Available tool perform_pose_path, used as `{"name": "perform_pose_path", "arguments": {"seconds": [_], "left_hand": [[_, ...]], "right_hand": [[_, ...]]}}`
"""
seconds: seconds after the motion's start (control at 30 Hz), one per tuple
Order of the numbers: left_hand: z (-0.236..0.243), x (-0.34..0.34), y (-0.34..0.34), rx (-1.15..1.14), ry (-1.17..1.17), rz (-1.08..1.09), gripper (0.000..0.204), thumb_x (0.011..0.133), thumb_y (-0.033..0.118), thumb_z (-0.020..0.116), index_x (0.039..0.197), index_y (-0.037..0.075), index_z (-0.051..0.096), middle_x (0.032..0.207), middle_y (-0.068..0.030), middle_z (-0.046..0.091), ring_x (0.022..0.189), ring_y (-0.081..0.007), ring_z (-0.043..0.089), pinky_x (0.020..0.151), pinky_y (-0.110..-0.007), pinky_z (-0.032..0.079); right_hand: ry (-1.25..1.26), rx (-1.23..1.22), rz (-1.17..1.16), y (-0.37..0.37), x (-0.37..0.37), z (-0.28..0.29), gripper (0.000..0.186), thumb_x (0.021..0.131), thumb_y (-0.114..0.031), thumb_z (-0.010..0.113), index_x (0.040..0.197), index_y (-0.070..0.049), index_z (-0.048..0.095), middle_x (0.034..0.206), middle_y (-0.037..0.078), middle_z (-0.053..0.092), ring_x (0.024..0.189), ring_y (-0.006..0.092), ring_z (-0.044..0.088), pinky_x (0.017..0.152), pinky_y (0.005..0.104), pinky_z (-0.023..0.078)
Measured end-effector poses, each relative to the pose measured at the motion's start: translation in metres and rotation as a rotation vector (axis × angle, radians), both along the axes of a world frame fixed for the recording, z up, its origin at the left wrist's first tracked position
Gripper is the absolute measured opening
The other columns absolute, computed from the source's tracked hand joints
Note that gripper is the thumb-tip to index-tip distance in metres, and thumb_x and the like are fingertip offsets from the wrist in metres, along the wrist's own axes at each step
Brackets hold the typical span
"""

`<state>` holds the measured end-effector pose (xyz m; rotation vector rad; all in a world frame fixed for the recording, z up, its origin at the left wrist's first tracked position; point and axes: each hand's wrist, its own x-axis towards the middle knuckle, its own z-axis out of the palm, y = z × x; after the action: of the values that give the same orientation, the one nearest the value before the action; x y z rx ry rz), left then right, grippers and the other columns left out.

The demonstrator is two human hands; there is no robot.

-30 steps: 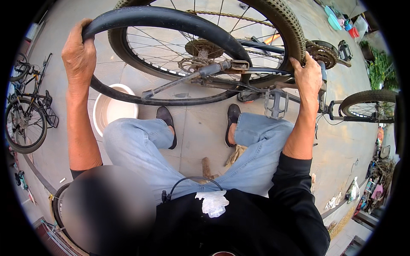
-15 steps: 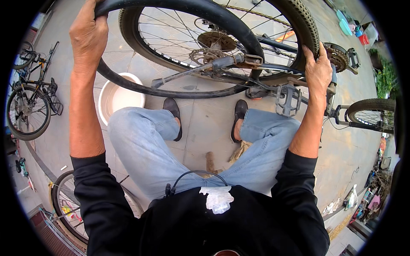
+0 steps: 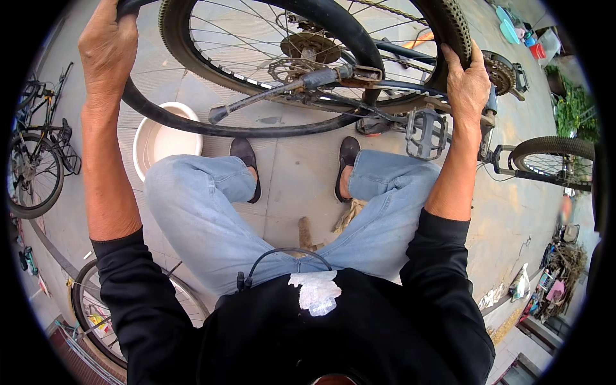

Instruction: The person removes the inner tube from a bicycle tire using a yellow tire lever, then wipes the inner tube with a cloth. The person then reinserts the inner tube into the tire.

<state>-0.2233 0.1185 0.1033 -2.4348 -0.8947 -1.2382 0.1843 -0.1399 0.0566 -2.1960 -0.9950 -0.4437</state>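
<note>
My left hand (image 3: 109, 48) is closed round a smooth black inner tube (image 3: 234, 131), which loops out at the upper left and crosses the bicycle's rear wheel. My right hand (image 3: 465, 83) grips the knobbly tyre (image 3: 455, 32) on the wheel's right side, thumb and fingers on either side of it. Inside the rim are spokes and a rusty hub disc (image 3: 301, 46). A metal kickstand (image 3: 253, 96) lies across the lower part of the wheel. A pedal (image 3: 427, 133) is just below my right hand, beside the chainring (image 3: 500, 70).
A white basin (image 3: 163, 141) stands beside my left leg. Other bicycles (image 3: 42, 160) are at the left, and a loose wheel (image 3: 93, 314) at the lower left. The front wheel (image 3: 548, 160) reaches right. Turquoise basins (image 3: 507, 25), plants (image 3: 571, 106) and clutter (image 3: 558, 282) line the right edge.
Both my hands have moved up in the picture, with the tube and tyre shifting upward with them. My right hand sits higher relative to the pedal. More of my left sleeve shows.
</note>
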Motion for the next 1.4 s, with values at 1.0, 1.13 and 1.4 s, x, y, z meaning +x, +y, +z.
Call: {"name": "perform_pose_path", "arguments": {"seconds": [1.0,1.13,1.4], "left_hand": [[0.002,0.029,-0.027,-0.017,-0.128,-0.183,0.027,0.076,-0.012,0.053,0.099,-0.001,0.060,0.083,-0.0198,0.061,0.078,-0.0307,0.063,0.073,-0.035,0.049],[0.001,0.017,-0.019,-0.046,-0.103,-0.250,0.026,0.076,-0.012,0.053,0.099,-0.001,0.060,0.083,-0.0197,0.061,0.078,-0.0311,0.063,0.073,-0.035,0.049],[-0.004,0.025,-0.012,-0.020,-0.123,-0.174,0.028,0.074,-0.011,0.055,0.100,-0.001,0.061,0.088,-0.0192,0.063,0.083,-0.0327,0.065,0.077,-0.035,0.050]], "right_hand": [[0.088,-0.028,-0.012,-0.018,0.019,-0.002,0.054,0.083,-0.045,0.073,0.127,-0.015,0.066,0.103,0.014,0.074,0.097,0.0286,0.070,0.088,0.0370,0.051],[0.096,-0.283,-0.108,-0.022,0.021,0.003,0.051,0.082,-0.047,0.071,0.123,-0.016,0.069,0.099,0.015,0.074,0.094,0.0307,0.070,0.086,0.0396,0.051],[0.060,0.040,0.103,-0.026,0.036,0.001,0.068,0.079,-0.039,0.081,0.137,-0.012,0.059,0.106,0.011,0.074,0.092,0.0179,0.070,0.088,0.0307,0.052]]}}
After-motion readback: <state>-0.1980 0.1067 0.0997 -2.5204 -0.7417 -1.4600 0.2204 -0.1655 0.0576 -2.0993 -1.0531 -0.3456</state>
